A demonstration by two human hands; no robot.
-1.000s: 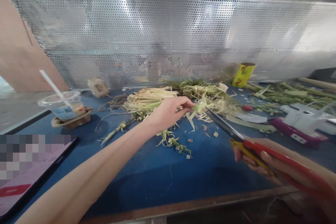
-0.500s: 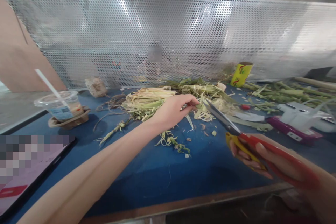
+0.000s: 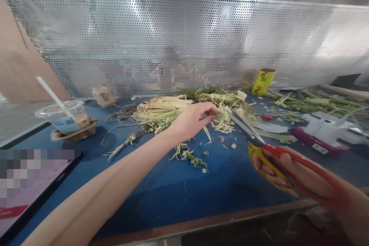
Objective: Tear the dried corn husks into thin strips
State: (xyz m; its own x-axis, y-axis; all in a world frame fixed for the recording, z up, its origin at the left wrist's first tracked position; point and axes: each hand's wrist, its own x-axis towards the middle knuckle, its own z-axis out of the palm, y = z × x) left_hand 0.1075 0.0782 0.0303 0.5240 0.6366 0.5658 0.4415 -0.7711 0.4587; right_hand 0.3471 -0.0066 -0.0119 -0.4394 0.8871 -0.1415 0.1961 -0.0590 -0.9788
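My left hand (image 3: 192,120) reaches across the blue table (image 3: 184,188) and pinches a pale green stem at the edge of a heap of cut stalks and husks (image 3: 173,109). My right hand (image 3: 291,177) is closed round the red and yellow handles of scissors (image 3: 259,142). The blades point up and left, their tips right beside my left fingertips and the pinched stem. Loose trimmings (image 3: 190,155) lie on the cloth just below my left hand.
A perforated metal screen (image 3: 184,42) closes off the back of the table. A lidded plastic cup with a straw (image 3: 62,117) stands at left, a tablet (image 3: 31,184) at lower left. A yellow roll (image 3: 263,81), green stalks (image 3: 311,100) and a purple-white device (image 3: 323,134) lie at right.
The scissors have swung up and left, their tips now nearer my left fingers. My left hand shifted slightly toward the back with the stem; the husk strands under the blades have shrunk.
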